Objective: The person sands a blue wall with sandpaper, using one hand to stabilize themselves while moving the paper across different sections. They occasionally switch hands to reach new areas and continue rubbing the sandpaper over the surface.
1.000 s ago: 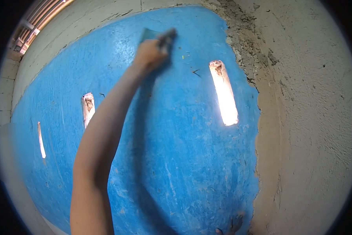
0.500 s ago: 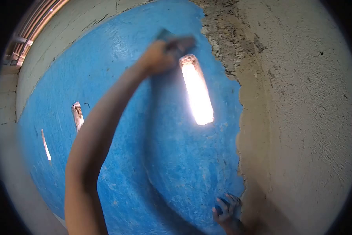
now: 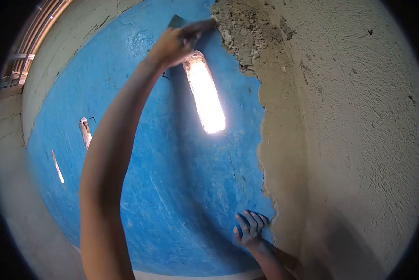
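My left hand (image 3: pixel 169 46) is raised to the upper part of a blue-painted wall (image 3: pixel 144 186), its fingers closed round a dark, flat-edged hand tool (image 3: pixel 197 29). Blur hides the tool's exact kind. Its right end meets the ragged border where the blue coat stops at rough, bare plaster (image 3: pixel 246 37). Just below this hand is a bright, narrow opening (image 3: pixel 204 95) in the wall. Lower right, my right hand (image 3: pixel 250 228) rests with spread fingers on the blue surface, close to the same border.
Two more narrow slots, a nearer one (image 3: pixel 85 132) and a farther one (image 3: pixel 58 167), pierce the blue wall at left. A rough grey wall (image 3: pixel 363 116) meets it at the right-hand corner. Corrugated roofing (image 3: pixel 37 32) shows at upper left.
The view has shifted, so the wall sits farther left. Against the wall, my left hand has slid the tool up and right to the ragged border. My right hand stays low, fingers spread.
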{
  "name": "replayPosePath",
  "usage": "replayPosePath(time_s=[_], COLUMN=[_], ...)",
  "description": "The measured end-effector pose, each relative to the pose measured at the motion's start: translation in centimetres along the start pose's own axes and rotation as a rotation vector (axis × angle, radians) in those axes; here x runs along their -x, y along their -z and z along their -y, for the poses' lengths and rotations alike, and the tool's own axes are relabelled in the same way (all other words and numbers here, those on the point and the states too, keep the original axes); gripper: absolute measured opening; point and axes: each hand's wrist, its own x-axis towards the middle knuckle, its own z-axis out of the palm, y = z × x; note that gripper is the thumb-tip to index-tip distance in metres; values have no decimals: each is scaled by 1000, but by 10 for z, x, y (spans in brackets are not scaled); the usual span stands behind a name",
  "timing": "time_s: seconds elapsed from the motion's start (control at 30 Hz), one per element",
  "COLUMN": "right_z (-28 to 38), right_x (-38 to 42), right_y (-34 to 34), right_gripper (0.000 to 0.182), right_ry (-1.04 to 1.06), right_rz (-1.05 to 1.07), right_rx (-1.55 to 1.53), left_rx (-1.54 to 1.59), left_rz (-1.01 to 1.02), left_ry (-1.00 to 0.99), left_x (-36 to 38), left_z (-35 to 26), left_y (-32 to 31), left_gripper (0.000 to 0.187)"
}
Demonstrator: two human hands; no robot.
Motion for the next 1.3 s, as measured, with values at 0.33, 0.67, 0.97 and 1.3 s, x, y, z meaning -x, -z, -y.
replayPosePath(time_s=[0.33, 0.67, 0.97, 1.3], right_z=[0, 3, 3, -1], right_x=[5, 5, 3, 4], right_y=[-2, -4, -3, -1], right_gripper=[34, 35, 34, 34], right_ry=[-40, -42, -30, -30], right_rz=[15, 28, 26, 18], right_rx=[19, 64, 44, -11], left_rx=[-22, -60, -62, 1], left_rz=[146, 134, 159, 124], left_ry=[221, 98, 135, -56], left_x=[5, 8, 13, 19], left_z=[-12, 1, 23, 2], left_y=[19, 8, 3, 11], left_gripper=[41, 42, 45, 43])
